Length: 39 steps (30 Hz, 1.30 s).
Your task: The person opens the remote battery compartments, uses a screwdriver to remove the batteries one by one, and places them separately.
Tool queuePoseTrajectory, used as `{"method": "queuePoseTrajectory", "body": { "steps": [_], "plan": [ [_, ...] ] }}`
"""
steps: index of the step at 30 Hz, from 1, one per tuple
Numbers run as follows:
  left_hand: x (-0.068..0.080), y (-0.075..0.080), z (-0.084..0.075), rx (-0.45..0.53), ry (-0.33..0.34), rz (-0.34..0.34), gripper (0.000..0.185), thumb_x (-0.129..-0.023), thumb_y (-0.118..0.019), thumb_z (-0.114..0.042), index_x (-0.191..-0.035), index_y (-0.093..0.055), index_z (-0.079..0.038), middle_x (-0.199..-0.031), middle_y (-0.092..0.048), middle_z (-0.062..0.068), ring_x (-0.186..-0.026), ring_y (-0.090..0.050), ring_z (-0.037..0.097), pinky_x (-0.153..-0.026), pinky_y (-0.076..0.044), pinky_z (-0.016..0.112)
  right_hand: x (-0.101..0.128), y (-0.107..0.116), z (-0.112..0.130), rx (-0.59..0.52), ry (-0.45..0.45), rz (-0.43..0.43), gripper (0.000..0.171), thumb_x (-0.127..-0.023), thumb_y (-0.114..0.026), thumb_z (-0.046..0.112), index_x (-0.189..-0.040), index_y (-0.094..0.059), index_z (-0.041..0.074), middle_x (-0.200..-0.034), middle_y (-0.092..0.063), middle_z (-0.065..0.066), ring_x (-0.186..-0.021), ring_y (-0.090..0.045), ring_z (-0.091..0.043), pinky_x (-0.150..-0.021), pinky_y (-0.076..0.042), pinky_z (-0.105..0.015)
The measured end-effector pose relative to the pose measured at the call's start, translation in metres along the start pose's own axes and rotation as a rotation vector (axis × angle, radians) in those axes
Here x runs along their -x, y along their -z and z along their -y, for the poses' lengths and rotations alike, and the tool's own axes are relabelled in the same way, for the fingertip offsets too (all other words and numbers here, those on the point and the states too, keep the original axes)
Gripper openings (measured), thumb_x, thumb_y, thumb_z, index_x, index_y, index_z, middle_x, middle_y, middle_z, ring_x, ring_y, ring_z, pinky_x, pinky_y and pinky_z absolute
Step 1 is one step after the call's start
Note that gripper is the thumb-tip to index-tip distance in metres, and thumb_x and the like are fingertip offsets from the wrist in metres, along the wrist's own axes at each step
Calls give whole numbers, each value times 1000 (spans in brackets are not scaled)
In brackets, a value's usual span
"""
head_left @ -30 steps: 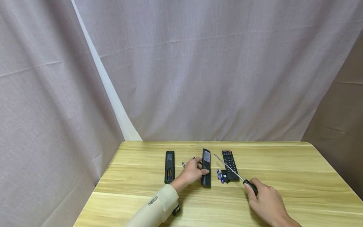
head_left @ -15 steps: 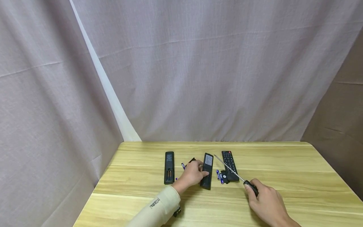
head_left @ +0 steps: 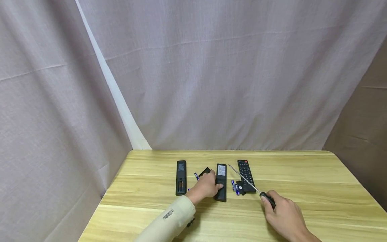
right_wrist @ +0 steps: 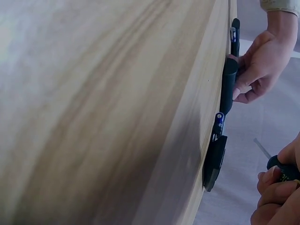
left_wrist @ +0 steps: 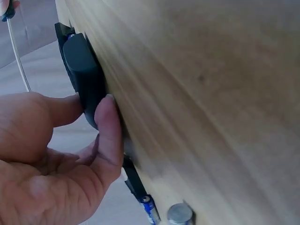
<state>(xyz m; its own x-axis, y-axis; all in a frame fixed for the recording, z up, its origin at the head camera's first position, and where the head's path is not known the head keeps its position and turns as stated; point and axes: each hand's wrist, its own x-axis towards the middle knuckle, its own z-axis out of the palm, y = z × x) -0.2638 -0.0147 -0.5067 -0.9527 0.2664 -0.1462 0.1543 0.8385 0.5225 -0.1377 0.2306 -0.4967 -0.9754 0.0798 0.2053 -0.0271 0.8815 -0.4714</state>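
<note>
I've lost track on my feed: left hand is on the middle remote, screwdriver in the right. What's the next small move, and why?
Probably swing the screwdriver tip over to the middle remote. The left hand grips that remote face down on the table, while the right hand holds the shaft over the right remote.

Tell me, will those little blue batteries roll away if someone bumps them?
Probably yes. The batteries look like small round cylinders lying on their sides on the smooth table, so a nudge would likely roll them. They seem light too. The remote beside them might stop some.
</note>
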Motion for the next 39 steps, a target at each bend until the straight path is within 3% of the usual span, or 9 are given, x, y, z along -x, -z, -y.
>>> {"method": "queuePoseTrajectory", "body": {
  "steps": [4, 10, 24, 28, 31, 33, 34, 36, 39],
  "plan": [
    [1, 1, -5, -36, 18, 49, 70, -103, -71, -36, -157, -45, 1, -130, -70, 26, -100, -69, 24, -77, -61, 37, 0, 0, 0, 2, 2, -8, 27, -109, -60, 33, -107, -71, 8, -62, -54, 3, -57, -46, -14, -47, -29, -25],
    [4, 4, -9, -81, 13, 74, 71, -106, -67, -36, -161, -40, 0, -142, -66, 27, -122, -71, 32, -79, -61, 38, -1, 0, 0, -1, -16, 20, 31, -110, -58, 36, -110, -71, 8, -64, -56, 3, -58, -48, -14, -48, -30, -26],
    [0, 8, -9, -102, 4, 112, 69, -107, -64, -37, -160, -41, 1, -136, -68, 25, -100, -66, 25, -73, -58, 35, 3, 4, -4, -17, -20, 13, 30, -110, -58, 37, -109, -71, 9, -63, -54, 3, -58, -47, -15, -49, -29, -26],
    [1, 13, -4, 23, -5, 117, 61, -109, -62, -37, -150, -49, 6, -105, -77, 18, -80, -68, 20, -73, -56, 34, 3, 6, -2, -51, -26, 11, 29, -110, -59, 35, -109, -72, 10, -63, -55, 4, -59, -47, -15, -50, -30, -25],
    [4, 19, 5, 179, -11, 125, 42, -110, -59, -37, -109, -68, 4, -73, -71, 8, -59, -58, 16, -66, -53, 33, 2, 8, 0, -67, -18, -1, 27, -109, -60, 34, -107, -73, 10, -64, -57, 4, -61, -48, -15, -51, -30, -24],
    [8, 23, 12, 279, -21, 138, 41, -111, -58, -37, -82, -61, -8, -65, -63, 2, -54, -51, 14, -59, -48, 31, 2, 9, 1, -67, -8, -9, 26, -109, -61, 33, -107, -73, 10, -65, -59, 3, -61, -48, -15, -51, -31, -24],
    [10, 26, 15, 319, -30, 143, 43, -112, -57, -36, -76, -56, -12, -66, -63, 1, -55, -51, 13, -58, -46, 29, 1, 10, 1, -67, -4, -9, 27, -109, -61, 33, -108, -73, 9, -66, -61, 3, -62, -49, -15, -51, -31, -24],
    [16, 31, 21, 383, -50, 152, 41, -112, -57, -35, -78, -56, -13, -71, -67, 5, -58, -55, 18, -56, -45, 28, 1, 12, 1, -62, -2, -12, 26, -109, -61, 32, -108, -73, 8, -68, -63, 2, -62, -50, -15, -51, -32, -24],
    [26, 34, 28, 460, -85, 140, 28, -111, -58, -33, -96, -61, -10, -87, -73, 13, -71, -66, 24, -56, -51, 27, 0, 14, 1, -55, -6, -10, 26, -108, -61, 31, -108, -73, 8, -68, -62, 2, -62, -50, -15, -50, -32, -24]
  ]
}}
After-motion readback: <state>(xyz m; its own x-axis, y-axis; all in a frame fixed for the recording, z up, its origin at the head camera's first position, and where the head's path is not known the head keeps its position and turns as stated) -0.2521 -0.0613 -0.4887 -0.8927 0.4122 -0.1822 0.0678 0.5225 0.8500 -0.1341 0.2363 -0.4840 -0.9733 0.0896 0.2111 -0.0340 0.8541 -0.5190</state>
